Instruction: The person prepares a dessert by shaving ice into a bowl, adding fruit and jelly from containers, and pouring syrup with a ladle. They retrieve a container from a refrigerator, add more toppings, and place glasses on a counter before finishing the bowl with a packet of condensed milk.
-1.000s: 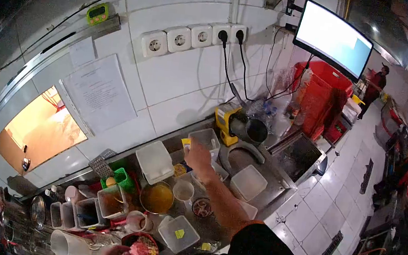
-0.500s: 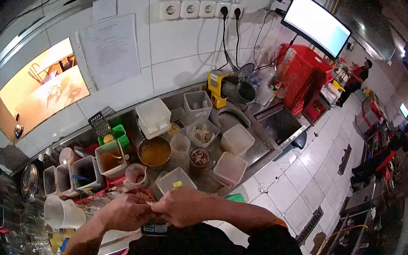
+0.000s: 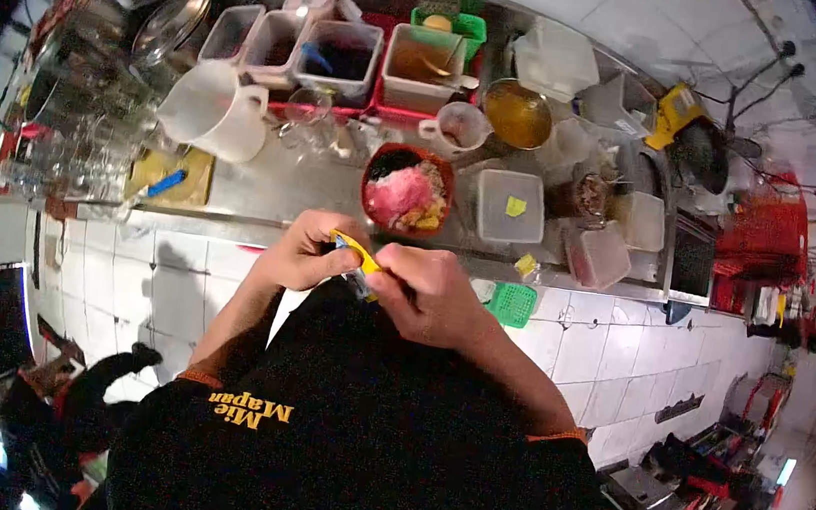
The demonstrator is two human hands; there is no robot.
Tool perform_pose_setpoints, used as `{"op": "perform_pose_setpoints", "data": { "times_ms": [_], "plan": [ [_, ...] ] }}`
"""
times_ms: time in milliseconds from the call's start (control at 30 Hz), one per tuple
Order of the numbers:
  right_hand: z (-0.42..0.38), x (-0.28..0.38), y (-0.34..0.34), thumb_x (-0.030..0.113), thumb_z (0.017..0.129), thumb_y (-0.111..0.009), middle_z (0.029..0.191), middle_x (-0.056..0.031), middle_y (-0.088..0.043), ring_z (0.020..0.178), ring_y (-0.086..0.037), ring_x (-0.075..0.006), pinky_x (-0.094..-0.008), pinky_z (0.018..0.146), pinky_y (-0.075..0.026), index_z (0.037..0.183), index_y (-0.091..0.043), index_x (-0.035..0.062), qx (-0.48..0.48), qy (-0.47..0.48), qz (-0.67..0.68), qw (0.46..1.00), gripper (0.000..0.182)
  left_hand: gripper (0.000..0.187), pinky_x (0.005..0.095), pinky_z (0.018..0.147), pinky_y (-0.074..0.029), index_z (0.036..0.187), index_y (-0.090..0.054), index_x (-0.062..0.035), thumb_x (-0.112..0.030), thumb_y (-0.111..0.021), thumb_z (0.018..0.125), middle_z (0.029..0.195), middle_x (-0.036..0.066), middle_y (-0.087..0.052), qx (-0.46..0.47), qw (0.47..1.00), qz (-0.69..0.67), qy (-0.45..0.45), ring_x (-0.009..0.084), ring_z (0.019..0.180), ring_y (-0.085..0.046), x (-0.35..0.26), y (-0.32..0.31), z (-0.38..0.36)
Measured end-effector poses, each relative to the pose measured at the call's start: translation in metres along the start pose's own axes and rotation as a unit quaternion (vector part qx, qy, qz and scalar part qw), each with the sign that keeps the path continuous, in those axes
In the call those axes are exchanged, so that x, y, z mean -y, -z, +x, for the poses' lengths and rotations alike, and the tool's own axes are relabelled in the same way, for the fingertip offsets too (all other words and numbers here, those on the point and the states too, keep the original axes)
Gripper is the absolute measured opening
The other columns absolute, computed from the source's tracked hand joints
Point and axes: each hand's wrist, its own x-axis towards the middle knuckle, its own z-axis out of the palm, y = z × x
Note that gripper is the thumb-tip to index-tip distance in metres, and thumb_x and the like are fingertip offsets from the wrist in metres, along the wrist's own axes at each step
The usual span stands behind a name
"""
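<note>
Both hands are held together in front of the black shirt, at the counter's front edge. My left hand (image 3: 310, 251) is closed on a small yellow packet (image 3: 358, 253). The fingers of my right hand (image 3: 427, 292) pinch the packet's other side. Just beyond them on the steel counter (image 3: 305, 188) sits a red bowl (image 3: 407, 189) with pink, dark, brown and yellow contents. To its right is a lidded clear container (image 3: 510, 207) with a yellow-green note on top.
A white pitcher (image 3: 213, 110) and a yellow board (image 3: 171, 176) are at the left. Behind the bowl stand tubs (image 3: 340, 58), a measuring cup (image 3: 459, 128) and a pot (image 3: 517, 113). Another person (image 3: 57, 417) is at the lower left.
The view has swung down toward the counter and shirt. The red bowl now shows fully beyond the hands, and the yellow packet between them has come into view.
</note>
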Motion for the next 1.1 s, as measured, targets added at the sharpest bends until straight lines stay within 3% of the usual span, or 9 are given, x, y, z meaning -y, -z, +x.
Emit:
{"op": "perform_pose_setpoints", "data": {
  "times_ms": [100,233,367,467,733,800,900,933,1100],
  "plan": [
    [-0.027,-0.072,-0.021,0.023,0.088,-0.057,0.084,-0.0191,-0.062,0.08,-0.063,-0.0354,-0.0436,0.072,-0.05,0.1,-0.058,0.0049,0.033,-0.264,0.098,0.959,0.022,0.015,0.0256,0.068,-0.047,0.095,-0.061,-0.0025,-0.018,-0.058,0.094,0.087,0.004,-0.065,-0.198,0.96,-0.155,0.122,0.0103,0.075,-0.059,0.046,0.016,-0.062],
    [-0.094,-0.177,-0.055,0.019,0.084,-0.061,0.11,-0.0201,-0.059,0.087,-0.063,-0.0359,-0.0414,0.078,-0.052,0.111,-0.054,0.0028,-0.107,-0.212,-0.247,0.94,0.032,0.016,0.0294,0.064,-0.052,0.1,-0.057,-0.0063,-0.021,-0.053,0.096,0.085,0.004,-0.064,-0.386,0.889,-0.18,0.168,0.0127,0.069,-0.062,0.048,0.033,-0.097],
    [-0.072,-0.181,-0.04,0.018,0.084,-0.061,0.1,-0.0195,-0.063,0.085,-0.064,-0.0342,-0.0403,0.077,-0.052,0.105,-0.058,0.0017,-0.171,-0.236,-0.314,0.904,0.027,0.015,0.0281,0.068,-0.053,0.103,-0.059,-0.0067,-0.018,-0.056,0.094,0.087,0.001,-0.065,-0.384,0.87,-0.214,0.222,0.0108,0.074,-0.063,0.036,0.04,-0.103],
    [-0.043,-0.156,-0.021,0.017,0.084,-0.058,0.08,-0.0166,-0.065,0.08,-0.066,-0.0322,-0.0396,0.073,-0.052,0.089,-0.062,0.0011,-0.16,-0.393,-0.166,0.89,0.017,0.015,0.0293,0.068,-0.054,0.104,-0.059,-0.0067,-0.015,-0.058,0.092,0.088,0.002,-0.065,-0.41,0.843,-0.274,0.215,0.0125,0.076,-0.064,0.038,0.04,-0.106],
    [0.09,-0.133,-0.119,0.021,0.08,-0.065,0.088,-0.023,-0.063,0.086,-0.063,-0.0372,-0.0446,0.077,-0.05,0.096,-0.059,-0.0037,-0.024,-0.093,-0.132,0.987,0.03,0.014,0.0273,0.069,-0.053,0.103,-0.06,-0.0049,-0.013,-0.06,0.091,0.091,0.004,-0.067,-0.397,0.849,-0.276,0.214,0.012,0.077,-0.065,0.036,0.05,-0.098],
    [0.111,-0.131,-0.141,0.026,0.077,-0.068,0.103,-0.0314,-0.059,0.102,-0.058,-0.0413,-0.0447,0.091,-0.046,0.109,-0.053,-0.0107,0.173,-0.279,-0.096,0.94,0.051,0.014,0.0273,0.069,-0.053,0.103,-0.061,-0.0046,-0.013,-0.06,0.091,0.091,0.004,-0.067,-0.405,0.853,-0.258,0.202,0.0116,0.077,-0.064,0.032,0.056,-0.101],
    [0.102,-0.144,-0.174,0.031,0.074,-0.07,0.125,-0.0369,-0.045,0.12,-0.044,-0.0457,-0.0442,0.104,-0.035,0.127,-0.036,-0.0172,0.092,-0.28,-0.213,0.932,0.079,0.014,0.0267,0.07,-0.052,0.102,-0.062,-0.004,-0.012,-0.06,0.091,0.09,0.004,-0.067,-0.419,0.858,-0.222,0.195,0.0105,0.077,-0.064,0.033,0.065,-0.117],
    [0.103,-0.149,-0.172,0.034,0.081,-0.064,0.14,-0.0426,-0.018,0.134,-0.025,-0.0484,-0.0415,0.112,-0.025,0.139,-0.002,-0.0176,0.188,-0.356,-0.221,0.888,0.1,0.013,0.0272,0.068,-0.052,0.101,-0.061,-0.0047,-0.014,-0.059,0.092,0.087,0.004,-0.067,-0.441,0.853,-0.21,0.186,0.0108,0.074,-0.064,0.035,0.067,-0.124],
    [0.081,-0.16,-0.174,0.031,0.08,-0.064,0.138,-0.0489,-0.007,0.134,-0.019,-0.0526,-0.0415,0.112,-0.024,0.138,-0.001,-0.0187,0.081,-0.35,-0.212,0.909,0.1,0.013,0.0279,0.066,-0.052,0.1,-0.061,-0.0048,-0.013,-0.059,0.091,0.085,0.003,-0.067,-0.498,0.814,-0.239,0.18,0.0125,0.071,-0.064,0.039,0.071,-0.156]
  ]
}}
